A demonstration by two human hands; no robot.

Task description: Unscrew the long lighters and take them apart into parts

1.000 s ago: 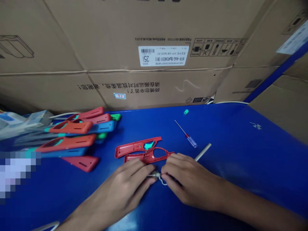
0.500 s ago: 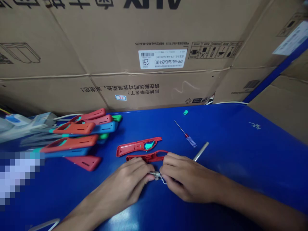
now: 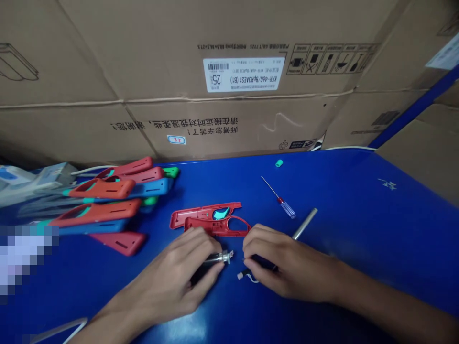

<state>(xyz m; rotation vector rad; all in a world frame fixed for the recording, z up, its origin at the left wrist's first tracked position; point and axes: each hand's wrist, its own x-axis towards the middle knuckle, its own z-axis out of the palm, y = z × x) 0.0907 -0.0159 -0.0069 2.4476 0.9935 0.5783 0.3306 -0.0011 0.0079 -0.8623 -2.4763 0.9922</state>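
My left hand (image 3: 190, 272) is wrapped round a dark cylinder with a silver metal end (image 3: 219, 258) that points right. To its right, my right hand (image 3: 283, 263) pinches a small dark part with a white wire (image 3: 251, 278) and a pale tip hanging below the fingers. A metal tube (image 3: 305, 223) sticks out beyond the right hand. Just behind my hands lie two red casing halves; the nearer red half (image 3: 238, 233) partly overlaps the farther red half (image 3: 195, 213), which has a teal trigger piece (image 3: 221, 213) in it.
At the left is a pile of orange, red, blue and green lighters (image 3: 103, 209). A clear-handled screwdriver (image 3: 287, 208) and a small teal cap (image 3: 279, 163) lie behind my right hand. A large cardboard box (image 3: 150, 57) stands along the back of the blue table (image 3: 358, 205).
My hands have drawn apart, and more of the cylinder's metal end shows. The dark part with the wire is now separate from it. The nearer red half has tipped flatter. The view has shifted slightly.
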